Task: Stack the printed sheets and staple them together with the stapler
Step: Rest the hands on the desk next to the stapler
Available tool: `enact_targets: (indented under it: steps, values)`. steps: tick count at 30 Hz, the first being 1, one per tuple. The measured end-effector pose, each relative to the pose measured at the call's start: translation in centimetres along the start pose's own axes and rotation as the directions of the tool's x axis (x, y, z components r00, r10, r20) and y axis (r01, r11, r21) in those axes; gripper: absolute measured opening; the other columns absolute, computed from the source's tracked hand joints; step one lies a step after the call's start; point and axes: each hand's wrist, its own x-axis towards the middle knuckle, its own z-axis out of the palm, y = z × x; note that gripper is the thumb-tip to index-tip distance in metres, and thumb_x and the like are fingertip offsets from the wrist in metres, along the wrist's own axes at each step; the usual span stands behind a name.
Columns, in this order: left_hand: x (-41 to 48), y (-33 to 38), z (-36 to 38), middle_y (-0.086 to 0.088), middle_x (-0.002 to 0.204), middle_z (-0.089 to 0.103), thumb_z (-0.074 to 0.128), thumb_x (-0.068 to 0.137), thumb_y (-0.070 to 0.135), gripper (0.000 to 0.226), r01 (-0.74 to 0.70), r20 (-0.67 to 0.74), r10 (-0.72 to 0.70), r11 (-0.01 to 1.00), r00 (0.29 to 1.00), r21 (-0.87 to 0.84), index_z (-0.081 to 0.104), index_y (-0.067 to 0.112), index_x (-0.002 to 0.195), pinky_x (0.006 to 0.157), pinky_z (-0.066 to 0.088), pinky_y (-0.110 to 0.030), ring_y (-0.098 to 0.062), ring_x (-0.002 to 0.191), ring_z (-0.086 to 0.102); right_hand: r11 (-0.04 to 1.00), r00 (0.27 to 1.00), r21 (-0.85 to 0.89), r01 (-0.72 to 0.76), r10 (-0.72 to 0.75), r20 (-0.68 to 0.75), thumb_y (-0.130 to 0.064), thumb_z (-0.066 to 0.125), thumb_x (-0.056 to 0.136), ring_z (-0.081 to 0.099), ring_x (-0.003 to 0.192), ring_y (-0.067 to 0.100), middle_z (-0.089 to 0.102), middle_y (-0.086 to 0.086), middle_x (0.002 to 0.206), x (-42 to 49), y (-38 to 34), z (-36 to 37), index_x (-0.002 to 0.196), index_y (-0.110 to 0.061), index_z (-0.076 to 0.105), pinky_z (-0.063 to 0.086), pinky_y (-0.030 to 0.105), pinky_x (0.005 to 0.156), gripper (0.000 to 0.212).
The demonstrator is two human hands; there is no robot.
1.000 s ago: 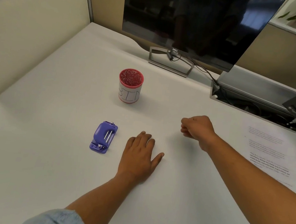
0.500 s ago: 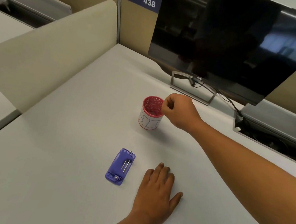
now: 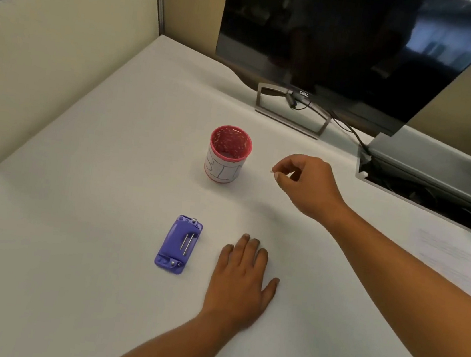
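A purple stapler [image 3: 179,244] lies on the white desk, left of centre. My left hand [image 3: 240,281] rests flat on the desk just to its right, palm down, holding nothing. My right hand [image 3: 306,184] hovers to the right of a red mesh cup [image 3: 229,154], apart from it, with thumb and forefinger pinched together. A tiny pale speck shows at the pinched tips; I cannot tell what it is. Printed sheets [image 3: 451,260] lie flat at the desk's right side, partly hidden under my right forearm.
A dark Dell monitor [image 3: 337,36] on a metal stand [image 3: 292,114] stands at the back. A cable tray opening [image 3: 425,185] lies at the back right. A beige partition [image 3: 51,43] borders the desk's left side.
My right hand was a fist low on the desk, rose over the cup's rim, and has now drawn back to the cup's right, still pinched. My left hand stayed flat.
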Motion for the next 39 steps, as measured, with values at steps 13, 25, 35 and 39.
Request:
enact_targets:
  steps: [13, 25, 35, 39]
  values:
    - [0.4, -0.7, -0.2, -0.010, 0.142, 0.052, 0.041, 0.090, 0.055, 0.067, 0.118, -0.019, -0.118, 0.993, 0.993, -0.012, 0.047, 0.009, 0.137, 0.112, 0.031, -0.043, -0.026, 0.138, 0.041, 0.940, 0.946, 0.117, -0.321, 0.313, 0.078, -0.018, 0.076, 0.080, 0.062, 0.069, 0.008, 0.068, -0.007, 0.076, -10.1, 7.3, 1.9, 0.073, -0.017, 0.066, 0.045, 0.019, 0.060, 0.012]
    - [0.4, -0.9, -0.6, -0.008, 0.152, 0.039, 0.034, 0.087, -0.009, 0.057, 0.345, -0.013, -0.389, 0.832, 0.921, -0.435, 0.044, 0.008, 0.140, 0.119, 0.021, -0.037, -0.023, 0.144, 0.028, 0.843, 0.897, 0.311, -0.440, 0.428, 0.111, -0.008, 0.067, 0.087, 0.068, 0.072, 0.015, 0.074, 0.003, 0.082, -17.4, 11.0, 1.5, 0.084, -0.017, 0.073, 0.051, 0.021, 0.064, 0.011]
    - [0.3, -0.8, 0.3, -0.012, 0.144, 0.050, 0.048, 0.096, 0.027, 0.040, 0.215, -0.065, -0.228, 0.963, 0.972, -0.161, 0.054, 0.005, 0.129, 0.118, 0.024, -0.040, -0.028, 0.139, 0.038, 0.947, 0.941, 0.015, -0.321, 0.317, 0.120, -0.012, 0.064, 0.085, 0.066, 0.088, 0.012, 0.071, -0.004, 0.095, -14.8, 9.7, 1.7, 0.094, -0.019, 0.073, 0.054, 0.024, 0.081, 0.015]
    - [0.2, -0.8, 0.4, -0.013, 0.144, 0.051, 0.049, 0.096, 0.030, 0.042, 0.199, -0.084, -0.210, 0.972, 0.974, -0.127, 0.054, 0.005, 0.129, 0.118, 0.024, -0.041, -0.029, 0.138, 0.039, 0.966, 0.956, -0.125, -0.225, 0.243, 0.164, -0.015, 0.061, 0.087, 0.067, 0.091, 0.019, 0.073, 0.001, 0.098, -12.5, 8.5, 2.7, 0.095, -0.015, 0.075, 0.056, 0.034, 0.085, 0.016]
